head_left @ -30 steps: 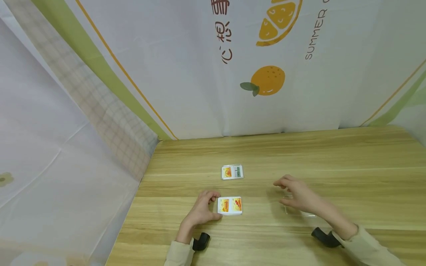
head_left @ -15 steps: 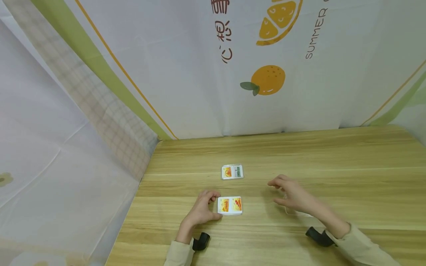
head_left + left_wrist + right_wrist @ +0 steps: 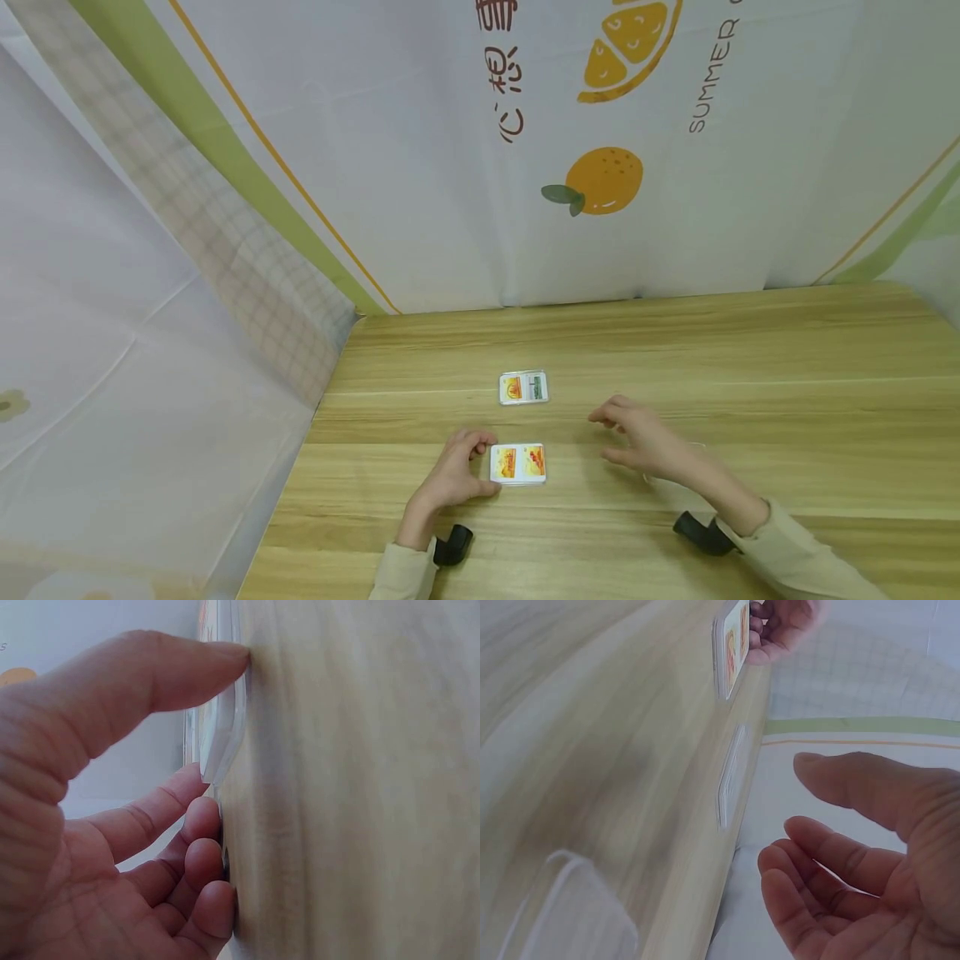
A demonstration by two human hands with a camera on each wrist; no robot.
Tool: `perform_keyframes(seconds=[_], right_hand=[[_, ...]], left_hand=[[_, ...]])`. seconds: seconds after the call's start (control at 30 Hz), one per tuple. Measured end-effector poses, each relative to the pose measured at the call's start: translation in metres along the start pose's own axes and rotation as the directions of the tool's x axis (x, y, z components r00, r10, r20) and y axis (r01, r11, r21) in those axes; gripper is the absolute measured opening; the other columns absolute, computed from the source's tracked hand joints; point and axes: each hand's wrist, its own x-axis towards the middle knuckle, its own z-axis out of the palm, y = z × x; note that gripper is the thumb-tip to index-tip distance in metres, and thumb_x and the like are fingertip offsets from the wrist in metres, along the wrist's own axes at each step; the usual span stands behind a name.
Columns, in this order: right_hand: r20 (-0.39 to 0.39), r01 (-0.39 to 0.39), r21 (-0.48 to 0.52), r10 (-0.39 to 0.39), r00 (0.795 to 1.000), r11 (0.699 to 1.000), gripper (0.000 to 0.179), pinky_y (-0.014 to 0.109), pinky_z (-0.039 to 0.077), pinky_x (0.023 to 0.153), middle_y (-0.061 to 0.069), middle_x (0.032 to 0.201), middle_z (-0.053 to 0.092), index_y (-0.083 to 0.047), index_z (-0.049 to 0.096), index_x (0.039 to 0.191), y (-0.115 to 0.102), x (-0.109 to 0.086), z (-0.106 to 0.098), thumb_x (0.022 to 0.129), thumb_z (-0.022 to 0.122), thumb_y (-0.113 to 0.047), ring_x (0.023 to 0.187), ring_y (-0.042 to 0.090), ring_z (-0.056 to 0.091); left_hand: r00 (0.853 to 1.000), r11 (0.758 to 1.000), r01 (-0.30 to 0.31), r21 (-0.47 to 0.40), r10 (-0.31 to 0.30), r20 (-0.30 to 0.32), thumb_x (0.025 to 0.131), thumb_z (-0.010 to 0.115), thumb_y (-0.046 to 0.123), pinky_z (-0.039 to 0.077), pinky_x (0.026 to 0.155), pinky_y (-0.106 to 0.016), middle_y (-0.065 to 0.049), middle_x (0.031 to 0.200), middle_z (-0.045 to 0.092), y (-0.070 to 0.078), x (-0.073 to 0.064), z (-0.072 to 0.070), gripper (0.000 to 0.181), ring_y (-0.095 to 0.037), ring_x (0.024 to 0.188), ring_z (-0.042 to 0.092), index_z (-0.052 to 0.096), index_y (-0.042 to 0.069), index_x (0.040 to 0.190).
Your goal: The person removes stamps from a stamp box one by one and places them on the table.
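Card case [image 3: 518, 464] is lying at six o'clock from a second case [image 3: 524, 387], the left hand [image 3: 454, 475] pinching its nine-o'clock end, apparently to steady it, while the right hand [image 3: 647, 440] is hovering, wide and empty, at three o'clock.

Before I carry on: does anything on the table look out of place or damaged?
No spill or damage shows; the near case and far case look fine. Only the clear piece stands out: lying apart, partly hidden by the right hand in the head view, it barely shows against the table.
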Motion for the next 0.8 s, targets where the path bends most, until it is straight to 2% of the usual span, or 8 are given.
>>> perform_keyframes(seconds=[0.23,0.5,0.8], right_hand=[[-0.011,0.030,-0.002,-0.030,0.999,1.000,0.034,0.037,0.052,0.074,0.012,0.098,0.060,0.005,0.062,0.104,-0.003,0.005,0.007,0.073,0.074,0.002,0.087,0.027,0.058],[0.007,0.007,0.005,-0.007,1.000,1.000,0.033,0.035,0.052,0.075,0.011,0.098,0.060,0.004,0.062,0.105,-0.006,0.010,0.016,0.074,0.074,-0.001,0.088,0.025,0.058],[0.023,0.022,0.004,-0.022,0.999,1.000,0.033,0.034,0.051,0.075,0.010,0.097,0.060,0.004,0.063,0.103,-0.010,0.017,0.022,0.073,0.074,-0.001,0.087,0.023,0.057]], left_hand=[[1.000,1.000,-0.007,0.010,0.007,-0.001,0.061,0.081,-0.002,0.039,0.079,-0.028,-0.004,0.095,0.047,-0.001,0.001,0.000,0.052,-0.020,0.090,0.041,0.058,0.000,0.107],[1.000,1.000,-0.009,0.020,0.009,-0.001,0.060,0.082,-0.001,0.039,0.078,-0.028,-0.004,0.094,0.047,-0.001,0.001,0.000,0.053,-0.020,0.090,0.042,0.058,-0.001,0.107],[1.000,1.000,-0.007,0.024,0.007,0.003,0.060,0.081,-0.001,0.039,0.077,-0.027,-0.004,0.094,0.047,-0.001,0.001,-0.001,0.053,-0.019,0.089,0.041,0.057,-0.001,0.107]])
